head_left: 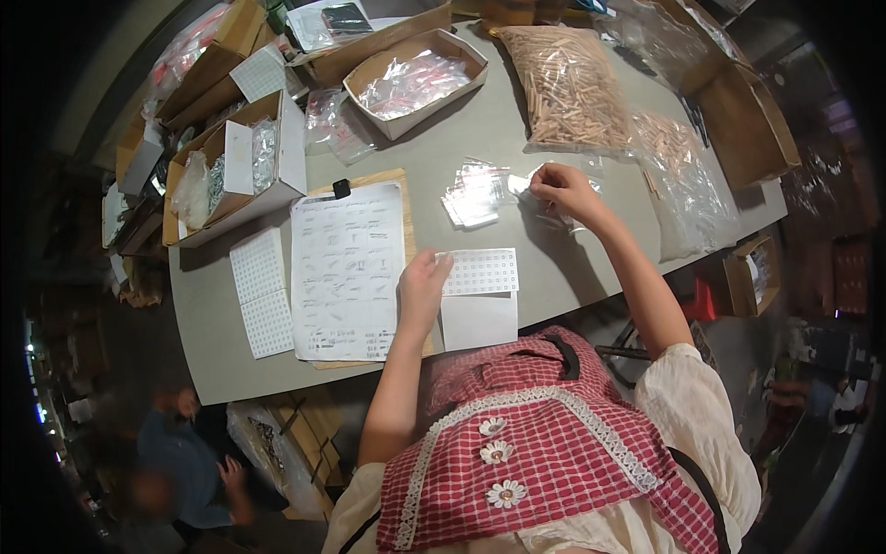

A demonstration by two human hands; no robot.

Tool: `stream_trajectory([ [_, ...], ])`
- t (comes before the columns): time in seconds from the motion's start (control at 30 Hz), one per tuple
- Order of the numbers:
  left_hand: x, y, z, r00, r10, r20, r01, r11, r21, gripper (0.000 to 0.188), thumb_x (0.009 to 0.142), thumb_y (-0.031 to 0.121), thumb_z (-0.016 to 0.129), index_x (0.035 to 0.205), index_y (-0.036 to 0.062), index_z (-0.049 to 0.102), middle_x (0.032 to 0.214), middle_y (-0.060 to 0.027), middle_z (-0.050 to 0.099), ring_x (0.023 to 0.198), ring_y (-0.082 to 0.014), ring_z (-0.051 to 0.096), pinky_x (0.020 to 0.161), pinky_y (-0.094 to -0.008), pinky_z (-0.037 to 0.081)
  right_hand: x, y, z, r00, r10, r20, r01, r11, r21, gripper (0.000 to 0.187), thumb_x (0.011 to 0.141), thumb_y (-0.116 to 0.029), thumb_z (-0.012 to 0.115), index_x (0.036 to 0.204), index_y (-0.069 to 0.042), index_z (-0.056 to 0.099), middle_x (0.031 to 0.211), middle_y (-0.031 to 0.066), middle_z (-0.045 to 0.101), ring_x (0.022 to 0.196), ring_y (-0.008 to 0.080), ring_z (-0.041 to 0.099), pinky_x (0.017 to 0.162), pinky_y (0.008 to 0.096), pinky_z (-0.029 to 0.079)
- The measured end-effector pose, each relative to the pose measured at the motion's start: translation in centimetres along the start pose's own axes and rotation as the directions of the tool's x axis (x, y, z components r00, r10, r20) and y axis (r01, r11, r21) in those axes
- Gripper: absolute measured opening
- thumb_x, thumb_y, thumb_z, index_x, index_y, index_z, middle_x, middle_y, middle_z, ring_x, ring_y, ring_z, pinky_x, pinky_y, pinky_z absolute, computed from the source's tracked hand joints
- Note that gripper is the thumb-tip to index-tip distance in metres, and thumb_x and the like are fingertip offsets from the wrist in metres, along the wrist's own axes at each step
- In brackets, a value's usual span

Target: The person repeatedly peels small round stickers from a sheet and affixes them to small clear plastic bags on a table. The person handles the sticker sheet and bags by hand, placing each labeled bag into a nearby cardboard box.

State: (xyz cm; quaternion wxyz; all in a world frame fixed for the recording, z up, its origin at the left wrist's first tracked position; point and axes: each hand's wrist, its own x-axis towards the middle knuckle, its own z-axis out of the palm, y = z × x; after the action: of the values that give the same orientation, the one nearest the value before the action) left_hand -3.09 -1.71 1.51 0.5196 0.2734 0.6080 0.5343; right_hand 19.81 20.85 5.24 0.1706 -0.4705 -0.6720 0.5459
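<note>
My left hand (424, 288) is closed at the left edge of a small sheet of printed labels (482, 270), thumb and fingers pinching it. Below that sheet lies a blank white paper (480, 321), at the table's near edge. My right hand (565, 192) is over the table, thumb and forefinger pinched together on a small clear plastic bag (522, 184); the bag is partly hidden by the fingers and glare. Just left of it rests a loose pile of small clear zip bags (474, 196). Beside my left hand is a wooden clipboard (409, 208) bearing a printed sheet (346, 277).
Two more label sheets (261, 294) lie left of the clipboard. A white box (292, 152) of bagged hardware and a carton (415, 118) of filled bags stand farther back. A large bag of wooden dowels (568, 88) is at back right. Another person (189, 462) is at lower left.
</note>
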Motion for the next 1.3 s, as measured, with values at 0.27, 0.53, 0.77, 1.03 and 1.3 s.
stream_trajectory([
  [0.27, 0.2, 0.0, 0.0, 0.999, -0.023, 0.031, 0.023, 1.000, -0.015, 0.025, 0.104, 0.021, 0.060, 0.113, -0.0023, 0.065, 0.092, -0.0067, 0.074, 0.082, -0.0081, 0.063, 0.074, -0.0253, 0.049, 1.8, 0.5, 0.5, 0.988, 0.111, 0.110, -0.085, 0.973, -0.214, 0.018, 0.091, -0.021, 0.065, 0.091, -0.003, 0.068, 0.076, 0.0007, 0.065, 0.063, 0.0099, 0.057, 0.055, 0.0279, 0.048],
  [0.53, -0.1, 0.2, -0.1, 0.997, -0.042, 0.065, 0.036, 0.995, 0.093, 0.022, 0.102, 0.020, 0.062, 0.111, 0.0008, 0.066, 0.096, -0.0074, 0.075, 0.084, -0.0091, 0.065, 0.075, -0.0247, 0.050, -1.6, -0.9, -0.9, 0.966, 0.022, 0.257, -0.080, 0.973, 0.218, 0.009, 0.090, -0.015, 0.064, 0.091, -0.006, 0.066, 0.077, -0.0047, 0.058, 0.066, 0.0063, 0.051, 0.059, 0.0234, 0.043],
  [0.77, 1.3, 3.5, 4.2, 0.785, 0.444, 0.433, -0.613, 0.660, 0.435, 0.013, 0.089, 0.010, 0.066, 0.098, 0.0023, 0.068, 0.136, -0.0131, 0.062, 0.115, -0.0278, 0.060, 0.091, -0.0380, 0.051, -5.9, -0.5, 1.2, 0.935, -0.151, 0.321, 0.233, 0.944, -0.235, 0.015, 0.089, -0.011, 0.065, 0.099, -0.001, 0.068, 0.083, 0.0024, 0.067, 0.076, 0.0110, 0.059, 0.069, 0.0293, 0.049],
  [1.03, 3.2, 2.9, 6.5, 0.693, 0.314, 0.649, -0.720, 0.242, 0.651, 0.025, 0.086, 0.012, 0.065, 0.108, 0.0040, 0.073, 0.126, -0.0035, 0.070, 0.123, -0.0276, 0.057, 0.106, -0.0440, 0.043, -8.0, -1.2, -0.1, 0.947, 0.084, 0.310, -0.135, 0.980, 0.147, 0.014, 0.089, -0.015, 0.067, 0.094, -0.002, 0.068, 0.075, -0.0018, 0.060, 0.068, 0.0082, 0.050, 0.061, 0.0264, 0.042],
  [1.3, 2.9, 2.4, 6.5, 0.706, 0.371, 0.604, -0.709, 0.353, 0.611, 0.023, 0.087, 0.011, 0.063, 0.106, 0.0040, 0.073, 0.128, -0.0046, 0.070, 0.126, -0.0297, 0.056, 0.108, -0.0445, 0.041, -5.4, 1.9, 1.8, 0.971, -0.116, 0.207, 0.187, 0.912, -0.366, 0.022, 0.088, -0.021, 0.068, 0.098, -0.001, 0.070, 0.082, 0.0138, 0.071, 0.074, 0.0251, 0.067, 0.067, 0.0394, 0.051],
])
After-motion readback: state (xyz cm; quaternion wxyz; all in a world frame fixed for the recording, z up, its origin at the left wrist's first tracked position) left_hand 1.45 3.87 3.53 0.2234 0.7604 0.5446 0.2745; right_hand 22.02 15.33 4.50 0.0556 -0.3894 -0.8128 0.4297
